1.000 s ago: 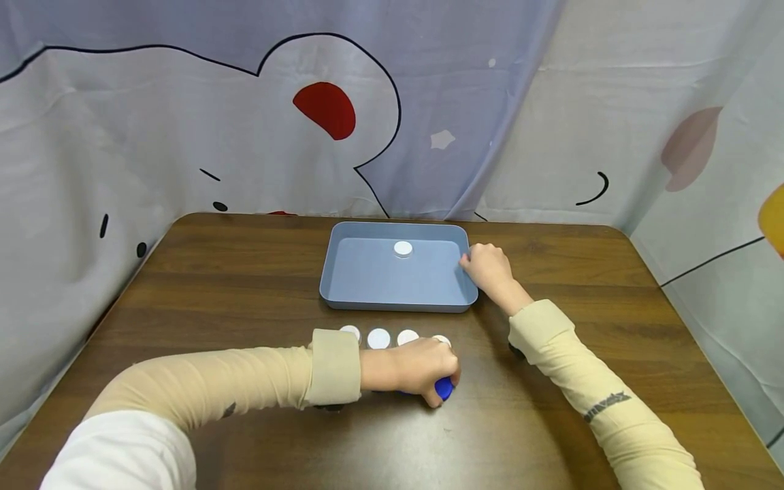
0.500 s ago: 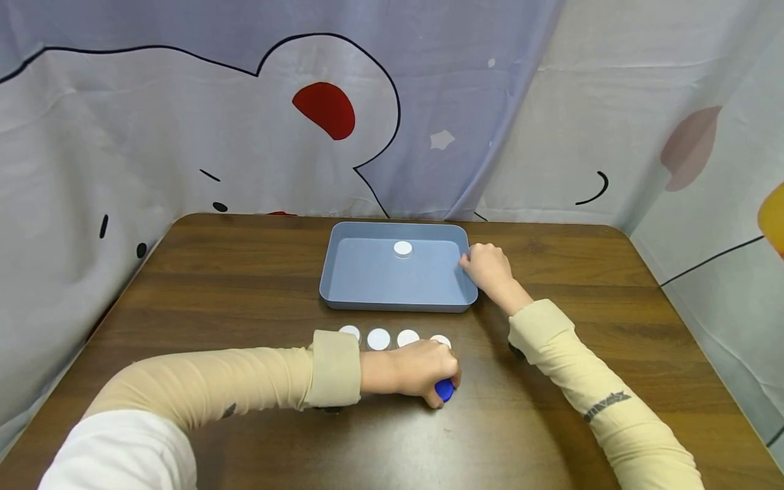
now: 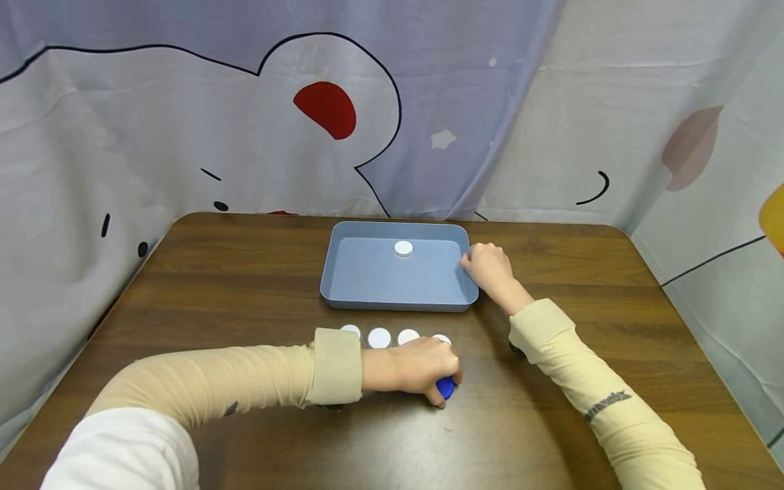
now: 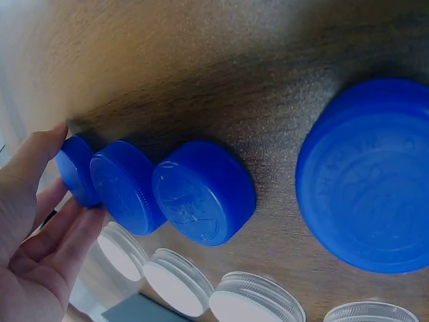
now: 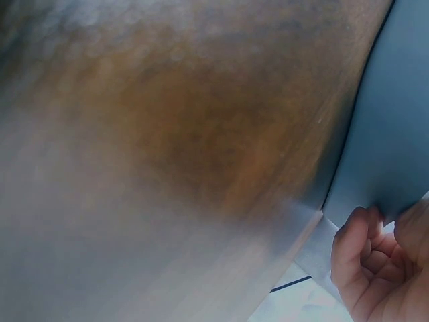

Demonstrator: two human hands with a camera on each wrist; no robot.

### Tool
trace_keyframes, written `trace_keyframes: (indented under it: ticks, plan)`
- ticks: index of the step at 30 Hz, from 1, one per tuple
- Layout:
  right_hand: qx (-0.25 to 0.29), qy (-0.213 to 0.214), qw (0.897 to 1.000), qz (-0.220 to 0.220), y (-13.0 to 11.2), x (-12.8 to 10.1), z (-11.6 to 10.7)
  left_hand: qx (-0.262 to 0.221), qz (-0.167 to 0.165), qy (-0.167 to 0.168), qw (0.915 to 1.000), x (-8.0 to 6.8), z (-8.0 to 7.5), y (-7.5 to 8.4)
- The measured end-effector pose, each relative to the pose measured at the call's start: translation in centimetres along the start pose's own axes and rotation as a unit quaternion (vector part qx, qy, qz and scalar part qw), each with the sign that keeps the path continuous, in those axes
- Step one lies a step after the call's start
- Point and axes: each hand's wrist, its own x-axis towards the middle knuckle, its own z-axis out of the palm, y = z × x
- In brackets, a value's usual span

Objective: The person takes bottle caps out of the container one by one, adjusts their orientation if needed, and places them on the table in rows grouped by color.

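My left hand point(image 3: 429, 373) lies on the table in front of the tray, fingers curled over a blue cap point(image 3: 446, 388). In the left wrist view the thumb and fingers point(image 4: 70, 231) pinch the end blue cap point(image 4: 75, 176) of a row of several blue caps point(image 4: 204, 193). My right hand point(image 3: 485, 267) grips the right rim of the grey-blue tray point(image 3: 367, 279); the right wrist view shows its fingers point(image 5: 358, 251) curled on the tray's wall point(image 5: 395, 134). One white cap point(image 3: 403, 248) lies inside the tray near its far side.
A row of several white caps point(image 3: 379, 337) sits between the tray and my left hand, also showing in the left wrist view as white caps point(image 4: 175, 287). The brown table point(image 3: 245, 272) is ringed by a printed curtain point(image 3: 184, 122) at the back and sides.
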Motion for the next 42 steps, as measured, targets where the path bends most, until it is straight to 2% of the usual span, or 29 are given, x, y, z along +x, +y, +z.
trace_keyframes:
  ticks: [9,17,22,30,36,42]
  plan:
    - [0.000,0.003,1.000,-0.002,0.0,0.1,0.1,-0.015,0.002,0.019,0.9997,0.1,-0.9,-0.3]
    - [0.002,0.014,1.000,-0.013,0.1,0.0,0.2,-0.019,-0.022,0.044,0.9986,0.2,-2.8,-1.6]
    - [0.003,0.014,1.000,-0.013,0.1,-0.1,0.2,-0.017,-0.029,0.058,0.9978,0.2,-3.8,-2.9]
    - [0.004,0.013,1.000,-0.009,0.0,-0.1,0.1,-0.025,-0.049,0.105,0.9929,0.3,-5.7,-6.0]
    - [0.004,0.010,1.000,-0.004,0.1,0.0,0.3,-0.005,-0.093,0.100,0.9906,0.6,-7.0,-8.1]
    - [0.000,0.009,1.000,-0.003,-0.1,0.0,0.1,-0.038,-0.131,0.088,0.9868,1.1,-7.9,-10.0]
